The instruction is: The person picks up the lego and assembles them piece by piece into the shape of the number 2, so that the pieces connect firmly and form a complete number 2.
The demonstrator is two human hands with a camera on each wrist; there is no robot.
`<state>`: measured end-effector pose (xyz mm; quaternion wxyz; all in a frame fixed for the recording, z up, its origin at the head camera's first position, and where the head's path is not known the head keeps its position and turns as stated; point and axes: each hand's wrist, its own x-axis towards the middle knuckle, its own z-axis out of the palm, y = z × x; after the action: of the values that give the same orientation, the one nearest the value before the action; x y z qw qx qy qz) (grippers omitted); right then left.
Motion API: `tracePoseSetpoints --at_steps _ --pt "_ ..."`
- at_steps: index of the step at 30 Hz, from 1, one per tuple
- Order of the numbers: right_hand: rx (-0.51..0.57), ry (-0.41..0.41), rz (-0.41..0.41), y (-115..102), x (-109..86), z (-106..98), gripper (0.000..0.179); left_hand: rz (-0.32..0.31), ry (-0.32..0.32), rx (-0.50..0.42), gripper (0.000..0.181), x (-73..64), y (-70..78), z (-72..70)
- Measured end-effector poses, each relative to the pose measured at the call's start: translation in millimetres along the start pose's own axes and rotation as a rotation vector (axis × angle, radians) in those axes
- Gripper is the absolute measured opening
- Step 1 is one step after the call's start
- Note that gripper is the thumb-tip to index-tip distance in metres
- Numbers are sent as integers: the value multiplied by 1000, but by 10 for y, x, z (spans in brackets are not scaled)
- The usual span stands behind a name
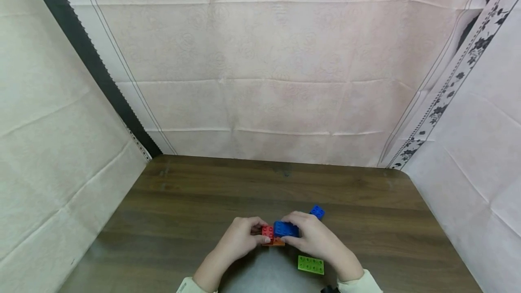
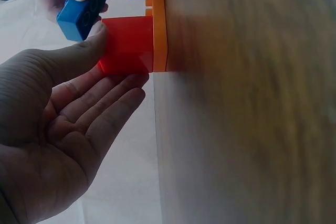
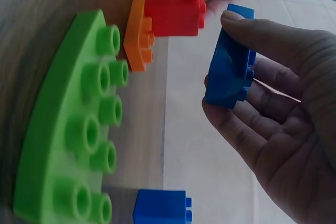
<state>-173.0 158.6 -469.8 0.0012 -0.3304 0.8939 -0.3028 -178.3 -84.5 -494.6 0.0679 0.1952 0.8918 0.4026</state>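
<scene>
My left hand grips a red toy brick between thumb and fingers. That brick sits on one end of a flat orange brick lying on the table, whose other studs are uncovered. My right hand pinches a longer blue brick by its edges, thumb on one side and fingertips on the other. In the right wrist view the blue brick is tilted and apart from the red and orange ones, with its studs facing up toward the palm.
A green brick with several studs lies near my right forearm. Behind my right hand stands a smaller blue brick. The wooden table ends at a hanging pale cloth, with more cloth on both sides.
</scene>
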Motion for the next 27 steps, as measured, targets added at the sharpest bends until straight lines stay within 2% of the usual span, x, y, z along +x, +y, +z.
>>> tracePoseSetpoints --at_steps 8,15,27 --pt "5 -36 -37 -32 60 108 38 17 -2 -8 17 -16 -1 -12" --pt "2 -8 -81 -39 81 170 36 12 -2 -1 15 -19 -2 -21" --pt "-19 -4 -13 -69 123 195 32 25 19 -20 18 -11 -11 -2"
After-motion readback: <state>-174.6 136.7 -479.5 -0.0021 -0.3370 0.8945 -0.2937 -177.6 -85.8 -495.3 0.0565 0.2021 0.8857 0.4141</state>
